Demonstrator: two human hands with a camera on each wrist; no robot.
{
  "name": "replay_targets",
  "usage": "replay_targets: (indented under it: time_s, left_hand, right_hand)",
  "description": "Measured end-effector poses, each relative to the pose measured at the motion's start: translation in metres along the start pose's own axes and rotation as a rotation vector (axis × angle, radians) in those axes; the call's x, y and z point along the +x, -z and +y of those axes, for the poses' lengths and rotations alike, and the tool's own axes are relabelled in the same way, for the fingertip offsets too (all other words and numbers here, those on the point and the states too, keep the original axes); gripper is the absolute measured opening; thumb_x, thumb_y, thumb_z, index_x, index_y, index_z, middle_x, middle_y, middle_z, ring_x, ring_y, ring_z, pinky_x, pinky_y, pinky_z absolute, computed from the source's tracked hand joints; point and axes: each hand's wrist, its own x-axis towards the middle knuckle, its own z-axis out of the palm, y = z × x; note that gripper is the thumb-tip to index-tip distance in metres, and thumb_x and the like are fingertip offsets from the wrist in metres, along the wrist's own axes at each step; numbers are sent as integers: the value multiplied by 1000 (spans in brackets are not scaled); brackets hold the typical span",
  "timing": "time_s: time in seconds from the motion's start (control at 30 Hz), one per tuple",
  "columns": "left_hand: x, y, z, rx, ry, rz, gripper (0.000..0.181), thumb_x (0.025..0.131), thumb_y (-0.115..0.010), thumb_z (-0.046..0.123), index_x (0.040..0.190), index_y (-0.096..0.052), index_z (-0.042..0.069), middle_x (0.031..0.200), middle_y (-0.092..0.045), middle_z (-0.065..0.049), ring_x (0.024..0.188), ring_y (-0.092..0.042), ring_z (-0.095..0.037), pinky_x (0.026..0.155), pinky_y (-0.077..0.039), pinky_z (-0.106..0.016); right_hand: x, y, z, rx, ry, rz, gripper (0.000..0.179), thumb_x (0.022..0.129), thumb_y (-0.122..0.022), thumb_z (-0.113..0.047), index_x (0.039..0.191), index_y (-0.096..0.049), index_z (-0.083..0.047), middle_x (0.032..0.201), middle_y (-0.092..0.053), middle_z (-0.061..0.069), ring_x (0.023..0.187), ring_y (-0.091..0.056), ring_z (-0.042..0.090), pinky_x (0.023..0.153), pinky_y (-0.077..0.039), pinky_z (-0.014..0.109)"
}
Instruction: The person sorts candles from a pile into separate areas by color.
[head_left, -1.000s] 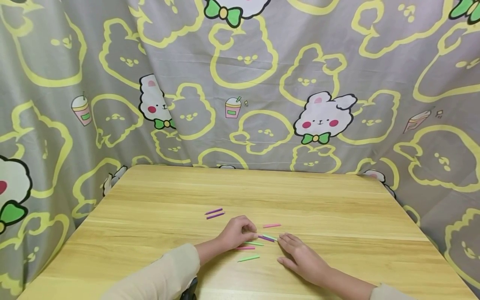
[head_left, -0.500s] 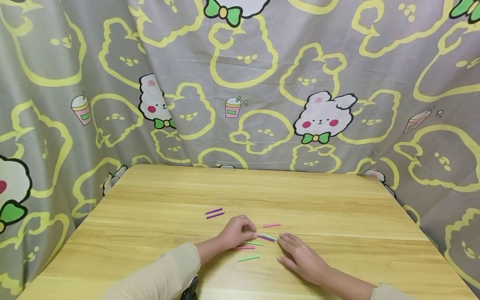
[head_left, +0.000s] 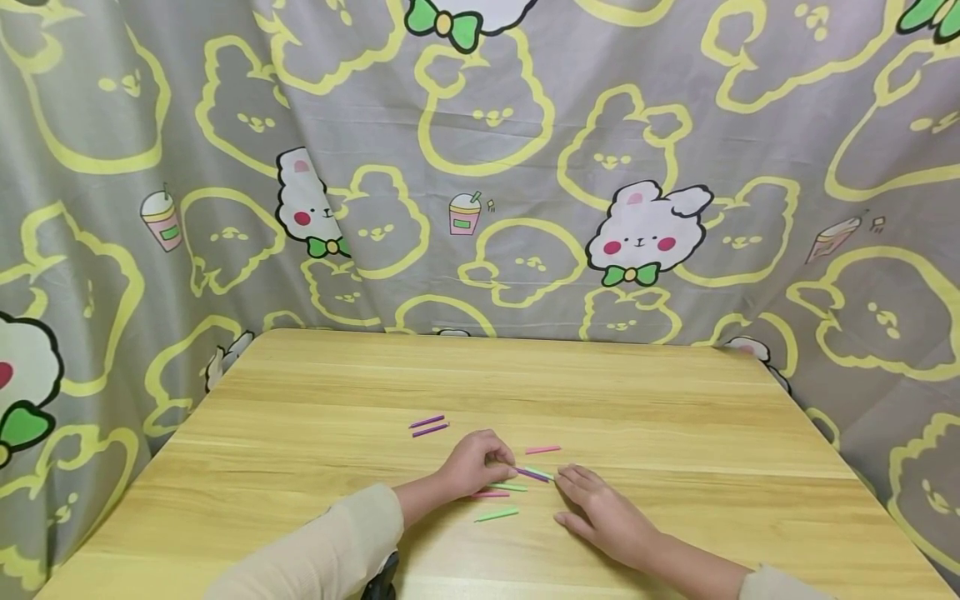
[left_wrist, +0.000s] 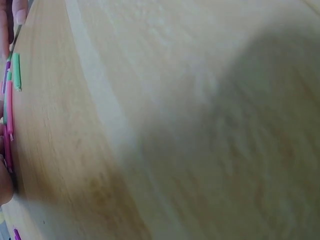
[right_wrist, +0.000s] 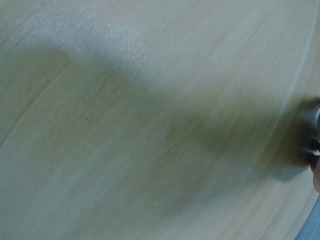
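Note:
Several thin candles lie on the wooden table [head_left: 630,392]. My left hand [head_left: 472,465] is low over the table, thumb and fingers curled together by the left end of a purple candle [head_left: 534,476]; in the left wrist view its fingertips are against a magenta-purple candle [left_wrist: 7,150], partly hidden. Alongside the first purple candle lies a mint-green candle [head_left: 540,472]. My right hand [head_left: 603,517] rests on the table, fingers extended, fingertips at the mint candle's right end. Nearer me are a green candle [head_left: 510,487], a pink candle [head_left: 491,495] and a lighter green candle [head_left: 497,516].
Two purple candles [head_left: 429,426] lie parallel behind my left hand. Another pink candle [head_left: 543,450] is beyond the fingertips. A patterned curtain [head_left: 510,167] hangs behind the table. The right wrist view shows mostly tabletop and shadow, with fingertips [right_wrist: 316,172] at its right edge.

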Motion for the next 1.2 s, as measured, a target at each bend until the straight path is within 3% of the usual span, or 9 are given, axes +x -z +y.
replay_targets:
  time_s: [0.43, 0.7, 1.2]
  left_hand:
    - [1, -1, 4, 74, 30, 20, 9, 78, -73, 19, 79, -68, 11, 75, -59, 4, 71, -45, -2, 70, -40, -17]
    - [2, -3, 6, 183, 6, 2, 13, 83, -69, 24, 81, -67, 12, 77, -59, 5, 73, -45, -3, 71, -41, -18]
    - [-4, -2, 11, 230, 3, 9, 15, 86, -64, 25, 81, -65, 11, 79, -58, 4, 74, -43, -5, 69, -39, -18]
  right_hand:
    - [1, 2, -2, 6, -2, -10, 50, 91, -57, -32, 126, -53, 3, 131, -53, 20, 122, -48, 40, 96, -42, 49]
    - [0, 1, 0, 25, -8, -16, 52, 91, -56, -34, 126, -53, 4, 132, -52, 20, 124, -46, 39, 97, -41, 50]
    - [1, 1, -1, 23, -13, -18, 52, 91, -57, -34, 126, -53, 4, 132, -52, 20, 123, -47, 40, 96, -42, 50]
